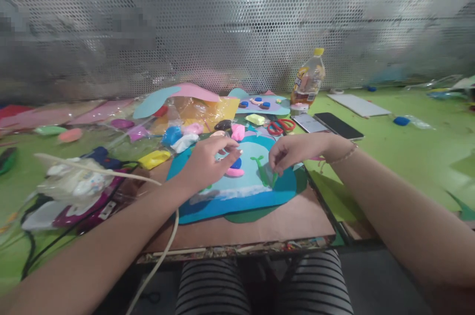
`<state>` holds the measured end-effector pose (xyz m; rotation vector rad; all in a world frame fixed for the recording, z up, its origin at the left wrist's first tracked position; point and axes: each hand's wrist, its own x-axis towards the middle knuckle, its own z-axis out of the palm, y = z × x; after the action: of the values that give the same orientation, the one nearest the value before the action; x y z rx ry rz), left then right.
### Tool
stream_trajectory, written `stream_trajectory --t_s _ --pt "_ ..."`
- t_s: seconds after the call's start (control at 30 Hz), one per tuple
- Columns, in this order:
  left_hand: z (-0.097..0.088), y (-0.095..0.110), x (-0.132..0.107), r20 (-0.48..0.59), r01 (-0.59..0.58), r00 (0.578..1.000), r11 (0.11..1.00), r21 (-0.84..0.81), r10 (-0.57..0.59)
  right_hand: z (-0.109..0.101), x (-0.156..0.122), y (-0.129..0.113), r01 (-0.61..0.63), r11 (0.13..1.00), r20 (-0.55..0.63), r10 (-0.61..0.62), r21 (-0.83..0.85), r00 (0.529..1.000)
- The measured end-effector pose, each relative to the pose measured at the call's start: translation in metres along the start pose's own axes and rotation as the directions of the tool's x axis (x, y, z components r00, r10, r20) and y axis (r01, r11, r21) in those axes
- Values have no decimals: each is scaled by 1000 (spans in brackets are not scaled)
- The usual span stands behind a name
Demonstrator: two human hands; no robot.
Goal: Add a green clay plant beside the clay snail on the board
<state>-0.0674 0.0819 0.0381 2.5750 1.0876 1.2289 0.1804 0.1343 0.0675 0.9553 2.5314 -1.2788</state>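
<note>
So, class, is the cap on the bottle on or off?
On: the yellow cap sits over the mouth of the clear bottle.

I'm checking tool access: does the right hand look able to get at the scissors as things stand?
Probably yes: the scissors lie just beyond the right hand, their red handles uncovered and nothing tall standing between.

Blue paper picture (250, 177) lying flat, pink strip (235, 172), branching green sprig (262, 172), seemingly clay

Grey, black-striped legwear (210, 288) and a thin right-wrist bracelet (343, 158) are worn.
</note>
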Motion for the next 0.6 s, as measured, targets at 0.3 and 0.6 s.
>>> stream_trajectory --t_s 0.3,0.6 --pt "1 0 0 9 -24 1000 999 27 23 2 9 10 -22 1000 -27 22 -4 999" --pt "-1 -2 0 176 -116 979 991 69 103 3 8 8 -53 996 -55 50 -66 997"
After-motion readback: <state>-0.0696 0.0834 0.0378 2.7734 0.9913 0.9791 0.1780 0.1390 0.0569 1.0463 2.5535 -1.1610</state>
